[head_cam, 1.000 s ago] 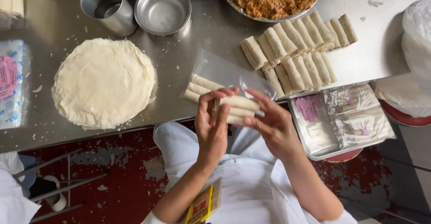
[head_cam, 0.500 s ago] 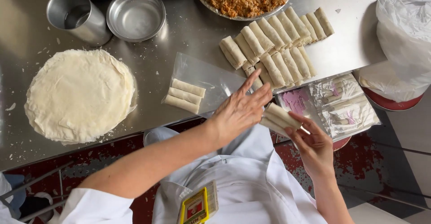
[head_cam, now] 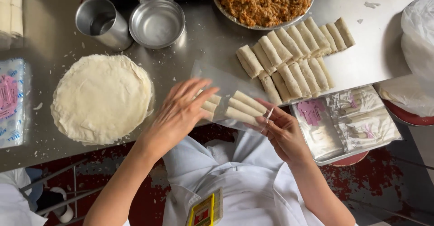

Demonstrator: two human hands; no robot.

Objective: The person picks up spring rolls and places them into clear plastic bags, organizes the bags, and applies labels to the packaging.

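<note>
You are looking straight down at a steel table (head_cam: pixel 199 36) from above. Your left hand (head_cam: pixel 181 113) is lying flat with its fingers spread and released, resting over one end of a clear plastic bag (head_cam: pixel 226 79) at the table's near edge. Your right hand (head_cam: pixel 282 133) is reaching in from the other side, its fingertips pinching the ends of three pale spring rolls (head_cam: pixel 242 108) that are sitting half inside the bag, side by side and touching. A few more rolls are lying deeper in the bag, partly hidden under your left fingers.

Just beyond the bag, a double row of loose rolls (head_cam: pixel 294 54) is lying packed together on the table. Behind them, a wide metal bowl of orange-brown filling (head_cam: pixel 264 0) is sitting at the far edge. To your left, a round stack of thin wrappers (head_cam: pixel 101 97) is lying flat, with a metal cup (head_cam: pixel 101 24) and a small empty metal dish (head_cam: pixel 157 22) beyond it. To your right, lower than the table, a tray (head_cam: pixel 348 151) is holding filled, sealed bags (head_cam: pixel 361 117).
</note>
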